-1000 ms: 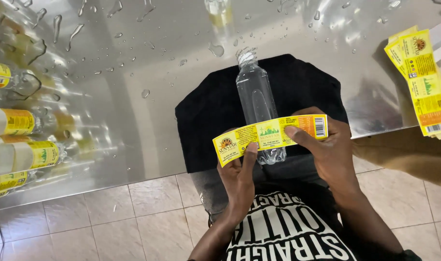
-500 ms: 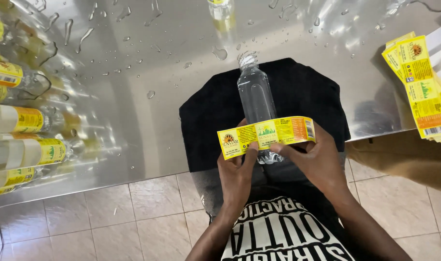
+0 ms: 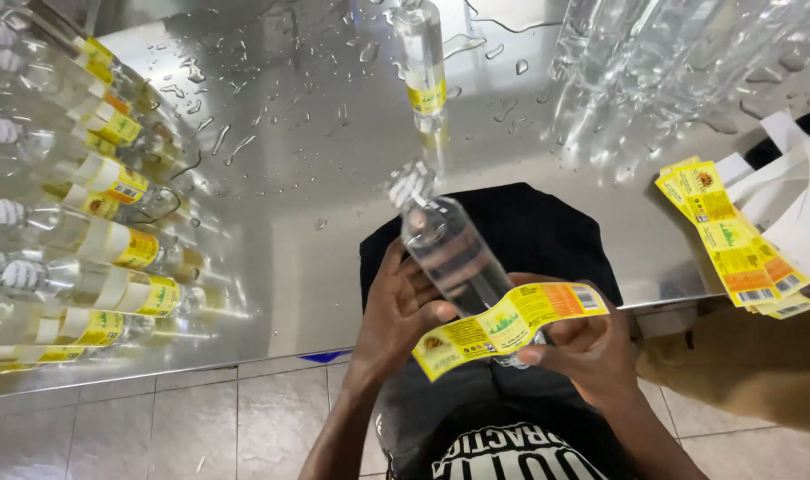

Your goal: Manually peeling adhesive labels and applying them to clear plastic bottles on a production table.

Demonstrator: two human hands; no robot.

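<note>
Water bottle [image 3: 449,253]: clear plastic, lying tilted with its cap end pointing to about 11 o'clock, raised above the black cloth [image 3: 547,231] at the near edge of the surface.
Left hand [image 3: 396,307]: sitting at 9 o'clock of the bottle, fingers curling around its lower body and gripping it; the thumb is pressing on the left end of the label.
Yellow label [image 3: 507,324]: a long strip with an orange patch and a barcode toward its right end, crossing the bottle's lower part and slanting up toward 2 o'clock.
Right hand [image 3: 587,356]: sitting at 4 o'clock of the bottle, under the strip, pinching the label's right half between thumb and fingers.
Surface [image 3: 298,213]: shiny metal, wet, with drops and streaks of water showing across it.
Black cloth: spreading over the surface's near edge, directly beneath the bottle.
Labelled bottles [image 3: 111,240]: lying in a row at 9 o'clock, well apart from the hands, each wearing a yellow band.
Single bottle [image 3: 422,58]: standing at 12 o'clock, carrying a yellow label.
Stack of labels [image 3: 729,236]: fanning out at 3 o'clock on the surface, beside white paper strips [image 3: 800,191].
Unlabelled bottles [image 3: 662,53]: clear, crowding at 1 o'clock.
Floor [image 3: 200,418]: pale tiles showing at 7 o'clock.
</note>
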